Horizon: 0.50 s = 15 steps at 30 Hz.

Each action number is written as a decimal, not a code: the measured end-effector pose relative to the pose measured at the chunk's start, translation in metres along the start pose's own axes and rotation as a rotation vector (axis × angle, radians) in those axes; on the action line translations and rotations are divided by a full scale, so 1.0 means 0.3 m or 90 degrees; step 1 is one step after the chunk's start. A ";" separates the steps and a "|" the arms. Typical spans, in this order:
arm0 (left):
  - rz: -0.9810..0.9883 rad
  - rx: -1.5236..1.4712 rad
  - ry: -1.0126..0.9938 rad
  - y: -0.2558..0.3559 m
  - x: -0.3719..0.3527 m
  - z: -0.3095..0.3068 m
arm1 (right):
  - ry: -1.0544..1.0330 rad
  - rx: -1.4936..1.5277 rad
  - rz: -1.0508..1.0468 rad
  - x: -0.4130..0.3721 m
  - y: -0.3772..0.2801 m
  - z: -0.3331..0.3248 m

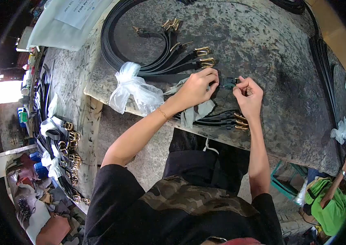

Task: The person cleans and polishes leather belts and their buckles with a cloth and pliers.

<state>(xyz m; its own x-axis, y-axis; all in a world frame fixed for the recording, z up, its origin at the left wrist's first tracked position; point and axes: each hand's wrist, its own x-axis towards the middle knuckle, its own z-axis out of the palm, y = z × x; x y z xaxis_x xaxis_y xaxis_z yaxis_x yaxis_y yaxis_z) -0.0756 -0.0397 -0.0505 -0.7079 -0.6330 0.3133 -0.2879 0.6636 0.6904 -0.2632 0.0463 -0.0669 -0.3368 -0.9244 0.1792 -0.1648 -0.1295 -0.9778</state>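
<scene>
Both hands work at the end of a dark belt (226, 81) that lies on the worn table. My left hand (202, 85) has its fingers curled together at the belt, just left of its buckle end. With thumb and fingers pinched, my right hand (248, 90) holds the buckle end from the right. Beyond my left hand, black belts with gold buckles (206, 62) lie in a large curve. A second group of belts (222, 119) with gold buckles rests at the near edge. White plastic wrap (131, 90) and a pale cloth piece (193, 114) lie beside my left forearm.
A white labelled bag (65, 24) lies at the back left. More buckled belts (71, 153) hang along the left bench. Long black straps (323, 69) cross the right side of the table. A co-worker in green (334, 204) is at the lower right, near a green stool (283, 183).
</scene>
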 end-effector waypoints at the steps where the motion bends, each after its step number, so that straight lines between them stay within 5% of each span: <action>1: 0.000 0.000 0.001 0.000 -0.001 0.000 | 0.002 0.000 -0.001 0.000 0.001 0.001; 10: -0.002 -0.016 0.005 -0.001 0.001 -0.001 | 0.018 0.033 0.001 -0.001 0.005 -0.002; 15: -0.139 -0.080 0.013 0.012 0.044 -0.012 | 0.167 0.509 0.087 0.016 0.043 -0.053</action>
<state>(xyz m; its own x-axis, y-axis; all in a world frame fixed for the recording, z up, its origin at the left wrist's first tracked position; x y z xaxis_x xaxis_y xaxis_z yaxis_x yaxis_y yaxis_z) -0.0836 -0.0471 -0.0416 -0.6244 -0.7645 0.1604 -0.3485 0.4563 0.8188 -0.2816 0.0461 -0.0769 -0.5266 -0.8498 -0.0230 0.5640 -0.3290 -0.7574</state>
